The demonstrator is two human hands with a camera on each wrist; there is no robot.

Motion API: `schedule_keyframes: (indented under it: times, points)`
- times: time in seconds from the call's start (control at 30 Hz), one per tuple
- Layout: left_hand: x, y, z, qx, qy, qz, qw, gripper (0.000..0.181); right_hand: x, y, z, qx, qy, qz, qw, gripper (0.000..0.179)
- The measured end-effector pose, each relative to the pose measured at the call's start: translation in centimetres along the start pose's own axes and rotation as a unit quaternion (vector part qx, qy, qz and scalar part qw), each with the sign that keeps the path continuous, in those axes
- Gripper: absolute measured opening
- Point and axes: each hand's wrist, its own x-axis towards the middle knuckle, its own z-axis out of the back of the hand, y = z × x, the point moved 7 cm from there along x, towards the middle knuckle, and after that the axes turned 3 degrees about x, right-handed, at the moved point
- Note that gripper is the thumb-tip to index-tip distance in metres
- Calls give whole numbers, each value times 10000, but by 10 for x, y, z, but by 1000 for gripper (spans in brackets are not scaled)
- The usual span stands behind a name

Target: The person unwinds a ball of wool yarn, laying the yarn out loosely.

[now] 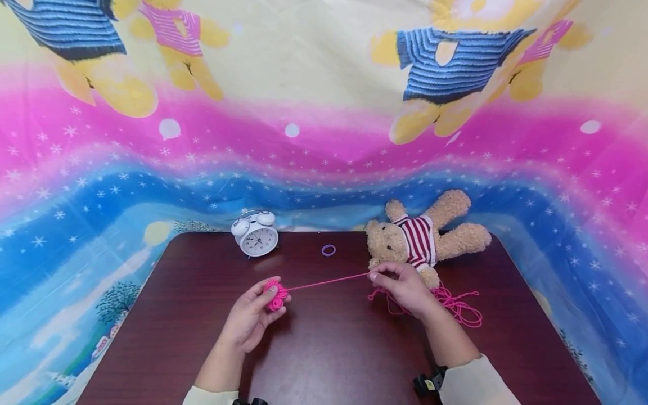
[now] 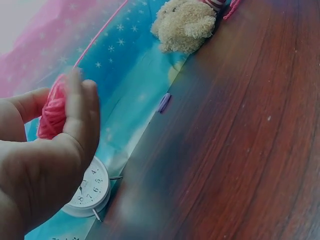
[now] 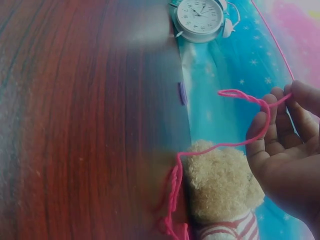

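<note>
A small ball of pink yarn (image 1: 276,296) sits in my left hand (image 1: 251,316), gripped between thumb and fingers above the table. From it one strand (image 1: 329,281) runs taut to my right hand (image 1: 408,289), whose thumb and index finger pinch it. In the right wrist view, the yarn (image 3: 260,135) beyond that pinch makes a small twisted loop and trails down past the other fingers. More loose pink yarn (image 1: 463,309) lies tangled on the table, partly hidden by the right hand and forearm. The left wrist view shows the wound yarn (image 2: 53,112) between thumb and fingers.
A white twin-bell alarm clock (image 1: 257,236) stands at the back left of the dark wooden table (image 1: 324,349). Near the back edge lies a purple ring (image 1: 328,250). A teddy bear (image 1: 420,239) in a striped shirt lies at the back right, beside the loose yarn. Printed cloth (image 1: 324,169) hangs behind.
</note>
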Motion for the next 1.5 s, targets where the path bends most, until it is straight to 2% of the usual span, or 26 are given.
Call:
schedule_keyframes:
  times: [0.2,0.43,0.73,0.97,1.13,1.37,1.5]
  points:
    - [0,-2,5,297,-6,-89,9995,55,-1,1,11,56,-181,-21,9998,24]
    - [0,-3,8,284,-93,-174,9994,45,-5,1,27,-79,-415,-113,9990,30]
    - [-2,-4,17,403,-300,-136,9986,52,-15,-3,52,-208,-740,-361,9964,35]
    - [-3,-2,25,691,-405,8,9968,49,-24,-5,72,-178,-972,-524,9937,39]
    - [-4,-2,27,776,-435,39,9960,47,-28,-8,81,60,-997,-559,9934,39]
    - [-6,-4,32,781,-524,-18,9956,43,-33,-8,94,-93,-1008,-449,9939,43]
    - [-7,-5,35,698,-515,-55,9962,43,-37,-11,102,-235,-1084,-564,9922,45]
